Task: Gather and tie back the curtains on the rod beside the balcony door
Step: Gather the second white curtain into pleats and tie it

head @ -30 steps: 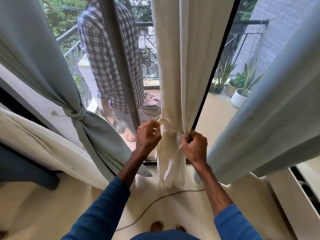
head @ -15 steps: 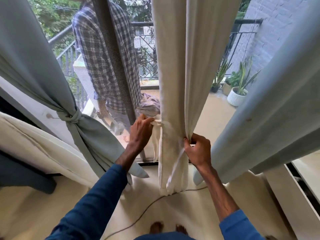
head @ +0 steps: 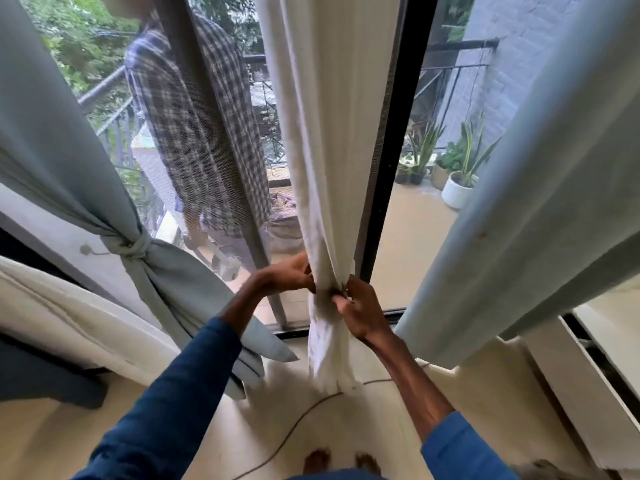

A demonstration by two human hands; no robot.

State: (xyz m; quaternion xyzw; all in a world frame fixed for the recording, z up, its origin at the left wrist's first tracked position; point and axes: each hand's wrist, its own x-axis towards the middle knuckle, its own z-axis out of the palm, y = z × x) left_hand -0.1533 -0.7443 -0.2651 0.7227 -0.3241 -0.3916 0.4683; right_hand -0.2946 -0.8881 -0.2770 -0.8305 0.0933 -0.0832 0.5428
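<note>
Beyond the glass balcony door point(head: 408, 237) stood potted plants point(head: 457, 174). Both hands, left point(head: 284, 277) and right point(head: 360, 311), had fingers clamped on the gathered cream fabric curtain point(head: 329, 133), between a knotted grey-green curtain point(head: 131, 244) and another point(head: 519, 202).

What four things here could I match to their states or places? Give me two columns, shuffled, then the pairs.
Things:
1. cream curtain
2. grey-green curtain at left
3. white plant pot
4. cable

States or places:
A. lying on the floor indoors
B. already knotted back
C. pinched between left hand and right hand
D. out on the balcony floor

Pairs: 1-C, 2-B, 3-D, 4-A
</note>
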